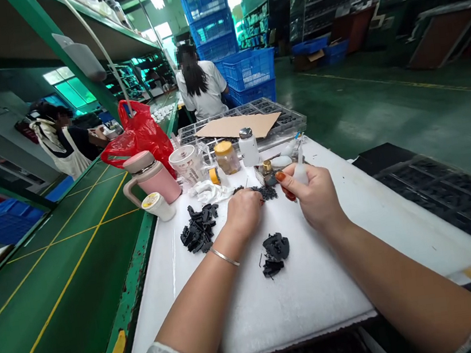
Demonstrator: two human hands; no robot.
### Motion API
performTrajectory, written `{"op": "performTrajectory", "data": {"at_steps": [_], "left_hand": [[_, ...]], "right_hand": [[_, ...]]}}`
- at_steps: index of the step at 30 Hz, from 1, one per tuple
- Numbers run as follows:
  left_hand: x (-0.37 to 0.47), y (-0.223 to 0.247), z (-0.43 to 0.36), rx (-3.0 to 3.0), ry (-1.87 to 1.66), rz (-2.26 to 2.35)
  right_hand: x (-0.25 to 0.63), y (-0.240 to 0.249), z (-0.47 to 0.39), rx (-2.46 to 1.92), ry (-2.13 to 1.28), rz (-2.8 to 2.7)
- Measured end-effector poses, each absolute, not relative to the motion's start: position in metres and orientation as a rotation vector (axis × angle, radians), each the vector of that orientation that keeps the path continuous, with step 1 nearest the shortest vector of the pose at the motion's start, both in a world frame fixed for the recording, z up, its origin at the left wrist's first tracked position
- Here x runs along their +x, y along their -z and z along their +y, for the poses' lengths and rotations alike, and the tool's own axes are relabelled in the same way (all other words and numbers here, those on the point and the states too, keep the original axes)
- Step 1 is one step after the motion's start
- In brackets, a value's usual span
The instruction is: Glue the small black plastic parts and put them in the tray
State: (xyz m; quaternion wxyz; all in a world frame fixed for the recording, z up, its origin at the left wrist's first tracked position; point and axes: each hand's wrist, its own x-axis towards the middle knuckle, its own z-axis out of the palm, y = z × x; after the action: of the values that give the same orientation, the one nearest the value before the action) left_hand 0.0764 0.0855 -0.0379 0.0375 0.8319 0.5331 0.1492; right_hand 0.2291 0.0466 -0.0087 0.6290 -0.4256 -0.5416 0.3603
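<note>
My left hand (pixel 245 211) is closed at the near edge of a pile of small black pieces (pixel 267 192); whatever its fingers hold is hidden. To its right, my right hand (pixel 315 192) grips a small translucent white bottle (pixel 300 173) whose thin tip points up. Several black plastic parts (pixel 199 227) lie heaped left of my left wrist. Closer to me, a smaller group of black parts (pixel 276 247) rests on the white work surface (pixel 287 308).
Along the back stand a pink mug (pixel 158 181), a white tub (pixel 158 206), a clear cup (pixel 188 162), a yellow-lidded jar (pixel 226 157) and a white bottle (pixel 248 148). Black trays (pixel 450 194) lie right. A green belt (pixel 57 269) runs left. Two people sit beyond.
</note>
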Motion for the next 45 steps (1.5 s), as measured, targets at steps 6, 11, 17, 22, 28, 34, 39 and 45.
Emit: {"op": "performTrajectory", "data": {"at_steps": [6,11,17,22,28,34,39,45], "left_hand": [[0.073,0.04,0.087,2.4,-0.596,1.618],[0.053,0.023,0.074,1.951,-0.8,1.461],[0.03,0.008,0.042,0.8,-1.091,0.945],[0.027,0.014,0.027,0.615,-1.119,0.809],[0.033,0.02,0.022,0.623,-1.098,0.723],[0.034,0.02,0.019,0.634,-1.094,0.713],[0.035,0.018,0.018,0.665,-1.105,0.739],[0.035,0.019,0.017,0.689,-1.119,0.751]], "right_hand": [[0.227,0.006,0.045,-0.963,-0.832,-1.243],[0.224,0.002,0.041,-0.984,-0.902,-1.313],[0.215,0.003,0.033,-1.007,-1.109,-1.548],[0.208,0.004,0.028,-0.975,-1.204,-1.672],[0.21,0.005,0.026,-0.957,-1.141,-1.715],[0.21,0.004,0.025,-0.978,-1.097,-1.74],[0.208,0.002,0.023,-0.976,-1.051,-1.779],[0.208,0.002,0.023,-0.998,-1.007,-1.81]]}}
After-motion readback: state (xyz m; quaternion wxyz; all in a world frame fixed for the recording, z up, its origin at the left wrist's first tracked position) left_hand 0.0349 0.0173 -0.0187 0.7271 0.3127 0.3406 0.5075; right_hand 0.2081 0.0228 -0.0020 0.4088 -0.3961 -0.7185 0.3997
